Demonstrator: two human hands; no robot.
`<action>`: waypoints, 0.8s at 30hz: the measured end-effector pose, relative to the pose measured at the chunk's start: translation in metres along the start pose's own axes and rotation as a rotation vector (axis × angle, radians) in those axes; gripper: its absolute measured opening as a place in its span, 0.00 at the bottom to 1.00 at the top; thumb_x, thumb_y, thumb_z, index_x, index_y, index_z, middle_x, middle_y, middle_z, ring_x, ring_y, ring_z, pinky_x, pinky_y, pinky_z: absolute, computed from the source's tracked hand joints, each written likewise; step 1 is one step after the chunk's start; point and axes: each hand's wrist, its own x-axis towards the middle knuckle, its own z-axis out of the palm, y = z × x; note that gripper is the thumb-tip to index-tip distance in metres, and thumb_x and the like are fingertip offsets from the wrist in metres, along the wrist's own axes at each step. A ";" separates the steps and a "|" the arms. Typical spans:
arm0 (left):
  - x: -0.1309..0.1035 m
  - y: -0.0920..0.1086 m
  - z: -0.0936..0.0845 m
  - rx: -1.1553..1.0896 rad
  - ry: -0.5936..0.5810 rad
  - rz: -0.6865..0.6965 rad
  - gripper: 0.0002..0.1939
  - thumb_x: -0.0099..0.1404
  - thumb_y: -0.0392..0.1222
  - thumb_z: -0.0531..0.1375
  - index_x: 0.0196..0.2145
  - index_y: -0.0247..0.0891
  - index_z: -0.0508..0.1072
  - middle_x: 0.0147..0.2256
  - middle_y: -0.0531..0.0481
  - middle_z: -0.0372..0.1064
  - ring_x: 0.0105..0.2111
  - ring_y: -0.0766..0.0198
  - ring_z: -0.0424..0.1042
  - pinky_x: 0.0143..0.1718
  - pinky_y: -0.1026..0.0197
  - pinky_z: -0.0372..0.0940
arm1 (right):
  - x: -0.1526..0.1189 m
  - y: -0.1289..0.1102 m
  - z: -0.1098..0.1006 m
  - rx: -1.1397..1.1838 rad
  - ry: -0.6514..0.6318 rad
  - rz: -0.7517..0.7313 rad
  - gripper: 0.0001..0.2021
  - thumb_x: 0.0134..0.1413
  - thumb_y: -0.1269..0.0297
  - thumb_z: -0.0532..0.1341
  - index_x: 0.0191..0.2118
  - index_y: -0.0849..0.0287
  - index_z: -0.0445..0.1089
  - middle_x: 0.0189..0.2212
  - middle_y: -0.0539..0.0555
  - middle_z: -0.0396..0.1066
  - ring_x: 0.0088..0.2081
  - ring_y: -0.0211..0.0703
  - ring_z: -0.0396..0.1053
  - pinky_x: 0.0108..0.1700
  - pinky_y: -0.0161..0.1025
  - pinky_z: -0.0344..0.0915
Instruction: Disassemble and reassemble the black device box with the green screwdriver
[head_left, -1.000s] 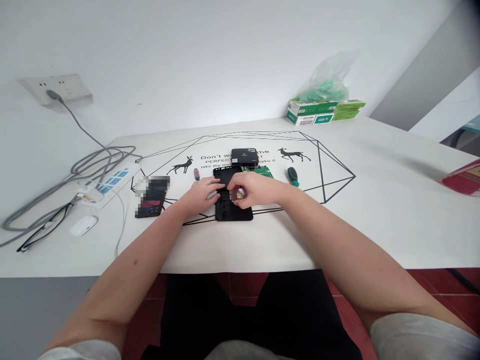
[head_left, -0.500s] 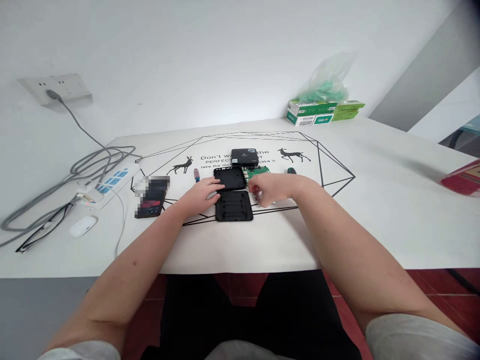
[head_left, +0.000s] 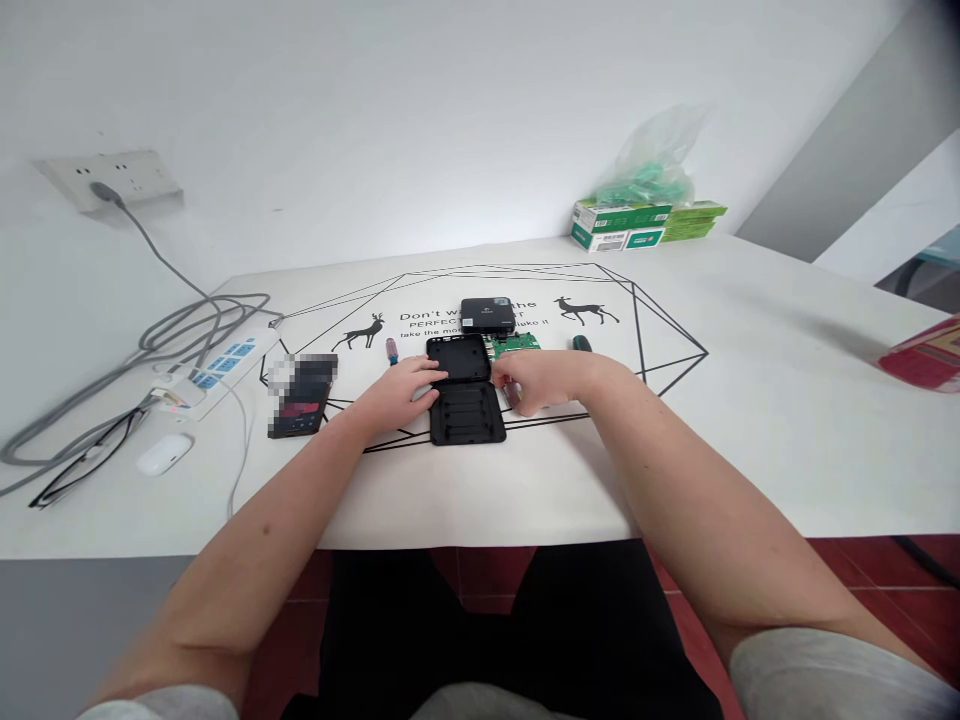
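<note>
Two black plastic case halves lie one behind the other in front of me: a shallow shell [head_left: 459, 356] at the back and a flat cover [head_left: 469, 414] with raised ribs nearer to me. My left hand [head_left: 401, 392] rests on their left edges, its fingers stretched out. To their right, my right hand [head_left: 536, 380] is curled, fingertips pressed together low over the table; what they hold is too small and hidden to name. Just beyond those knuckles shows a green circuit board [head_left: 517, 343], partly covered by the hand. Behind it sits a closed black box [head_left: 487, 314].
Screwdriver-like handles, one pinkish [head_left: 391, 350] and one dark green [head_left: 580, 343], flank the parts. At left lie a phone [head_left: 304, 395], a power strip [head_left: 229, 365] with cables, glasses [head_left: 88, 458] and a white earbud case [head_left: 165, 454]. Green-white boxes [head_left: 622, 228] stand against the wall.
My right hand has shifted slightly left, closer to the case halves, still curled. The left hand stays on the case edges. The whole view has moved a touch.
</note>
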 end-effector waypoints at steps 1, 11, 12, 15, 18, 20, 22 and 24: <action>0.000 0.000 0.000 -0.001 0.002 0.001 0.23 0.78 0.44 0.54 0.65 0.40 0.77 0.69 0.40 0.68 0.72 0.45 0.63 0.74 0.38 0.61 | 0.000 0.000 0.000 -0.001 -0.001 -0.003 0.14 0.40 0.74 0.68 0.34 0.54 0.68 0.41 0.54 0.77 0.40 0.49 0.73 0.36 0.42 0.65; 0.000 0.000 0.000 0.006 -0.005 -0.003 0.23 0.78 0.44 0.55 0.65 0.40 0.76 0.69 0.40 0.68 0.72 0.45 0.62 0.74 0.38 0.60 | 0.002 0.005 0.002 0.032 -0.020 0.005 0.14 0.41 0.74 0.69 0.35 0.54 0.69 0.40 0.52 0.77 0.38 0.48 0.74 0.36 0.41 0.64; 0.000 0.001 -0.001 0.004 -0.007 -0.004 0.23 0.78 0.44 0.55 0.65 0.39 0.76 0.69 0.40 0.68 0.72 0.45 0.62 0.74 0.38 0.60 | 0.003 0.006 0.003 0.041 -0.026 0.003 0.14 0.41 0.73 0.70 0.35 0.54 0.69 0.39 0.53 0.77 0.38 0.49 0.74 0.36 0.41 0.64; -0.001 0.002 -0.001 -0.003 -0.007 -0.002 0.23 0.78 0.44 0.55 0.65 0.41 0.76 0.70 0.41 0.67 0.72 0.46 0.62 0.74 0.38 0.60 | 0.005 0.012 0.000 0.083 0.039 -0.005 0.14 0.45 0.65 0.72 0.38 0.54 0.70 0.40 0.54 0.78 0.38 0.49 0.74 0.37 0.42 0.64; -0.002 0.002 -0.002 -0.008 -0.004 -0.017 0.23 0.79 0.45 0.55 0.66 0.41 0.75 0.72 0.41 0.63 0.72 0.47 0.62 0.74 0.41 0.61 | 0.006 0.019 -0.006 0.023 0.222 0.043 0.11 0.54 0.61 0.70 0.42 0.54 0.71 0.42 0.56 0.78 0.39 0.49 0.73 0.38 0.42 0.63; -0.003 0.002 -0.002 -0.012 0.007 -0.031 0.23 0.79 0.46 0.55 0.67 0.41 0.74 0.73 0.40 0.61 0.72 0.47 0.63 0.73 0.41 0.62 | 0.006 0.024 -0.009 -0.053 0.253 0.134 0.09 0.57 0.63 0.68 0.43 0.55 0.73 0.44 0.58 0.79 0.40 0.50 0.73 0.38 0.42 0.62; -0.003 0.001 -0.002 -0.013 0.022 -0.035 0.23 0.79 0.47 0.55 0.66 0.42 0.74 0.73 0.40 0.60 0.72 0.46 0.63 0.73 0.41 0.62 | 0.007 0.029 -0.011 -0.082 0.194 0.228 0.10 0.56 0.62 0.69 0.43 0.55 0.75 0.44 0.58 0.79 0.40 0.50 0.74 0.37 0.42 0.62; -0.003 0.000 -0.002 -0.006 0.032 -0.038 0.23 0.79 0.47 0.55 0.65 0.42 0.74 0.73 0.40 0.61 0.72 0.45 0.62 0.73 0.39 0.61 | 0.008 0.033 -0.010 -0.063 0.153 0.264 0.11 0.56 0.61 0.70 0.45 0.54 0.77 0.45 0.58 0.79 0.40 0.50 0.74 0.37 0.42 0.62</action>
